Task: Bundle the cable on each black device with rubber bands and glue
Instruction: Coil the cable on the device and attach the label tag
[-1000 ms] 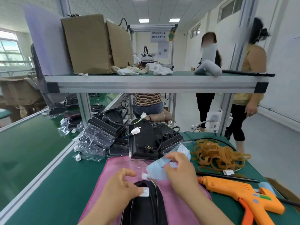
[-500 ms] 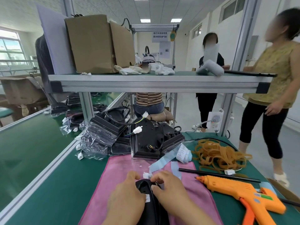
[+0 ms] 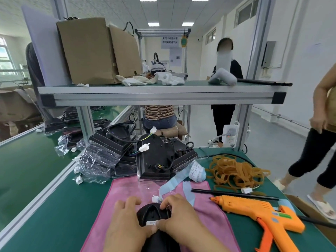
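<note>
Green bench [image 3: 54, 206], near edge: pink cloth [image 3: 127, 188] cushions the black device [image 3: 151, 212]. Left hand [image 3: 127, 220] and right hand [image 3: 180, 215] curl round its sides, thumbs pressing a white label [image 3: 151, 223], probably steadying it. Rubber bands [image 3: 234, 171] and glue gun [image 3: 254, 213] wait toward the right edge, within reach.

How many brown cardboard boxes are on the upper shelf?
2: one large brown cardboard box at the left of the upper shelf, another directly right of it. More may hide behind them.

Black device [image 3: 151, 213], pink cloth [image 3: 125, 190], orange glue gun [image 3: 254, 210], green table [image 3: 45, 188]
</note>
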Available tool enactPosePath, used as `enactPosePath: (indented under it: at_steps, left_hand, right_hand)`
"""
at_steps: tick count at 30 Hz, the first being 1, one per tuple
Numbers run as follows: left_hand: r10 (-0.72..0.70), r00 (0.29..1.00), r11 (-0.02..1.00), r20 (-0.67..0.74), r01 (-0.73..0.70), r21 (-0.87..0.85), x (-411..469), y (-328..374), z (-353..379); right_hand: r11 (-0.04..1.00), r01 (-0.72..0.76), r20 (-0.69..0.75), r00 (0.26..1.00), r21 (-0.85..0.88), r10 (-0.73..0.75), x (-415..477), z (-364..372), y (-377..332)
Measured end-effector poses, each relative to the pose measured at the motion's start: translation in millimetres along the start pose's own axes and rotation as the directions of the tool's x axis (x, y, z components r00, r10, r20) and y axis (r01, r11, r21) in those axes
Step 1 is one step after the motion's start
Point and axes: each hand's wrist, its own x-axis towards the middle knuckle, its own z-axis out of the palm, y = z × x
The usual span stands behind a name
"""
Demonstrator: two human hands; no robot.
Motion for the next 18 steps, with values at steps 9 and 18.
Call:
enactPosePath:
  at_steps: [9, 18]
  left_hand:
    - [-0.189, 0.976, 0.897, 0.109, 0.217, -0.386, 16.2, -22.3, 21.6]
    - [-0.138, 0.989, 0.918, 0.058, 0.149, -0.367, 14.6, -21.6, 19.9]
  right_hand:
    - [0.999, 0.038, 0.05, 0.998, -0.028, -0.037, 2.6, -8.7, 2.2]
    - [0.968, -0.223, -0.401, 0.902, -0.118, 0.158, 37.9, -92.0, 51.9]
